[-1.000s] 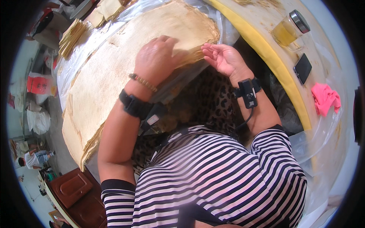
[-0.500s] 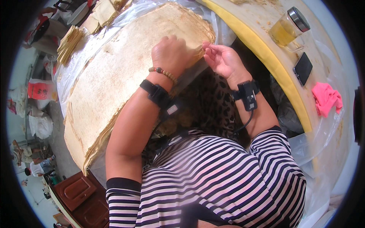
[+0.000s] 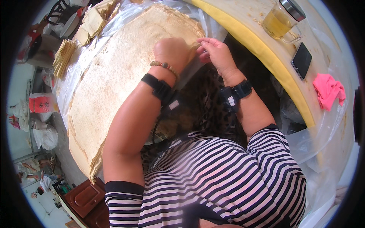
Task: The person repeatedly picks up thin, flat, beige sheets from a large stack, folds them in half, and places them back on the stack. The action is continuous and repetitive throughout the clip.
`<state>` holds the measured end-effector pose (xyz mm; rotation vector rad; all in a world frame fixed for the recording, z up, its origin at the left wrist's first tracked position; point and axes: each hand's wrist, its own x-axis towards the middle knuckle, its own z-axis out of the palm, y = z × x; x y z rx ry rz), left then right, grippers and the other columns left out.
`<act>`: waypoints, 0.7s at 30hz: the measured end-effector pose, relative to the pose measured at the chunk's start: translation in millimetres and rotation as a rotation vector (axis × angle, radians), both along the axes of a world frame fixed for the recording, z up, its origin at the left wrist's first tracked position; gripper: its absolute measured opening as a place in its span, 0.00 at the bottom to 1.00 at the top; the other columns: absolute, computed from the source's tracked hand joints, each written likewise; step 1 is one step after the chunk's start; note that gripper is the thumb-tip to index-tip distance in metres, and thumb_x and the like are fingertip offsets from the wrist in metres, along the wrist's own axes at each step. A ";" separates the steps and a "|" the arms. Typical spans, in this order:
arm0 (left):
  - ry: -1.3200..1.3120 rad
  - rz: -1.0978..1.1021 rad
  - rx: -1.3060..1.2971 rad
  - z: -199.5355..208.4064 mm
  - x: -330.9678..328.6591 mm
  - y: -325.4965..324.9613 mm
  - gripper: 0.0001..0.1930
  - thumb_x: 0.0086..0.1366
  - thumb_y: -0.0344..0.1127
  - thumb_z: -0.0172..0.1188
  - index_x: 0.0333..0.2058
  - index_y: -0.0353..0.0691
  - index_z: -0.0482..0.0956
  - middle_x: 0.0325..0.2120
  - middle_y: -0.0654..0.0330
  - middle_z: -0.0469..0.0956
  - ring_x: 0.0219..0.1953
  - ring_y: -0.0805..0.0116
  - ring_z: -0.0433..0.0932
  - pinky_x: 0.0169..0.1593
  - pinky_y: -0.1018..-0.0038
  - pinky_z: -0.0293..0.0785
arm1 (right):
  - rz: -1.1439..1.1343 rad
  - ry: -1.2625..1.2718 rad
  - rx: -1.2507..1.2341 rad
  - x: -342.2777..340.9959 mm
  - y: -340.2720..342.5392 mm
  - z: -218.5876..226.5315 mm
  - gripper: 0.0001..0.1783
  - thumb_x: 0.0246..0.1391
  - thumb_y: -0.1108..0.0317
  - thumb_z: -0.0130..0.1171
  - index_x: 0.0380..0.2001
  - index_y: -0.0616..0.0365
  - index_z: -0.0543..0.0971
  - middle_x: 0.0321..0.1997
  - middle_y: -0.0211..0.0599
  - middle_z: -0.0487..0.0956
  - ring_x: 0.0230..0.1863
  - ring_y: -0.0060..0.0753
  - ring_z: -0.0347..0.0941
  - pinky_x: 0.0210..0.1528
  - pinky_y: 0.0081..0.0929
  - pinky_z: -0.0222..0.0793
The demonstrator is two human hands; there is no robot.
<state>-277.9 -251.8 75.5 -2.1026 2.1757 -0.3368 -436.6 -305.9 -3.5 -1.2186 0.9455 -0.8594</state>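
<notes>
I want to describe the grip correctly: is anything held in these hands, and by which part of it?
The right hand appears to pinch a thin tan sheet by its edge; whether the left hand also grips it cannot be told.

Wkshp, by look: big stack of tan sheets [image 3: 114, 76], folded bundles [image 3: 64, 57] alongside, ppl [image 3: 45, 183] in bkgd

Tan sheets [image 3: 118, 76], black-striped shirt [image 3: 224, 167], pink cloth [image 3: 327, 92]

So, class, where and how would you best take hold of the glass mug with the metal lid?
I'd hook the glass mug by its clear handle, coming from the side of the phone: the handle juts out that way, so this approach likely stays clear of the metal lid.
</notes>
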 end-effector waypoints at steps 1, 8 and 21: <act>-0.006 -0.013 0.004 0.1 -0.4 -1.1 0.07 0.66 0.35 0.61 0.32 0.46 0.87 0.30 0.55 0.88 0.33 0.56 0.89 0.34 0.64 0.85 | -0.003 0.005 -0.034 2.2 -0.9 -1.4 0.18 0.68 0.61 0.58 0.53 0.58 0.86 0.38 0.40 0.88 0.37 0.36 0.84 0.40 0.28 0.78; -0.002 -0.009 -0.098 12.9 3.1 2.1 0.10 0.63 0.41 0.62 0.26 0.49 0.89 0.26 0.59 0.87 0.31 0.57 0.88 0.30 0.63 0.81 | -0.012 0.350 -0.633 10.8 8.3 3.5 0.14 0.67 0.59 0.59 0.48 0.51 0.88 0.44 0.50 0.86 0.48 0.55 0.82 0.48 0.41 0.78; -0.059 0.104 -0.108 23.4 7.2 -2.9 0.07 0.67 0.34 0.60 0.31 0.48 0.87 0.27 0.56 0.87 0.32 0.56 0.89 0.33 0.63 0.84 | -0.036 0.706 -0.822 18.5 20.6 15.1 0.15 0.71 0.51 0.53 0.49 0.41 0.85 0.34 0.45 0.86 0.37 0.58 0.82 0.39 0.51 0.77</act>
